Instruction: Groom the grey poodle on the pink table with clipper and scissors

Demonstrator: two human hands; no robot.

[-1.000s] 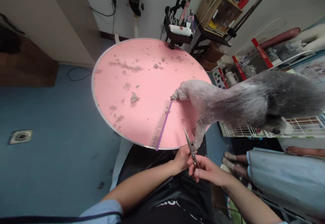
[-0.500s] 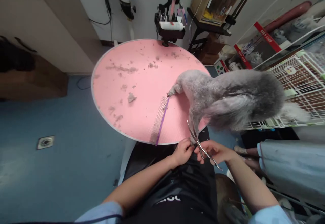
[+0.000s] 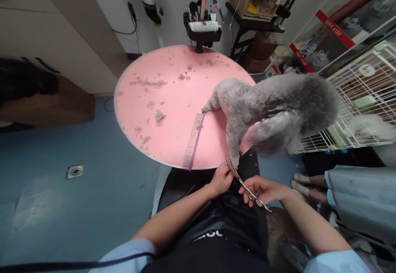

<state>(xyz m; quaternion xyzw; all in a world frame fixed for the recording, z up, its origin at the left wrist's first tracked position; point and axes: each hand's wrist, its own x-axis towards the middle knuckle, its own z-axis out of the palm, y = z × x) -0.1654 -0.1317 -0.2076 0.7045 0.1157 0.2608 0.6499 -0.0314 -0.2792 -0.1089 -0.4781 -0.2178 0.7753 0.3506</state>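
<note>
A grey dog (image 3: 247,100) with a close-clipped body and fluffier hair at the right stands on the pink round table (image 3: 173,141). One of its legs reaches down to the table's near edge. My left hand (image 3: 222,179) is closed at the paw (image 3: 236,161) of that leg, its fingertips partly hidden behind the blades. In my right hand (image 3: 262,189) are curved metal scissors (image 3: 246,187), fingers at the handles. The blades point up and left, close to the paw and my left fingers, and look nearly closed. A purple-backed comb (image 3: 195,144) lies on the table left of the dog.
Grey hair tufts (image 3: 159,116) are scattered over the tabletop. A tool holder (image 3: 202,36) with a white tube stands at the far edge. On the right are a white wire cage (image 3: 365,95) with a white furry animal and another person's blue garment (image 3: 361,198).
The scissors' blades have come closer together and moved slightly down. The dog's near leg has shifted, its paw higher and clearer of my left hand. The view has turned slightly.
</note>
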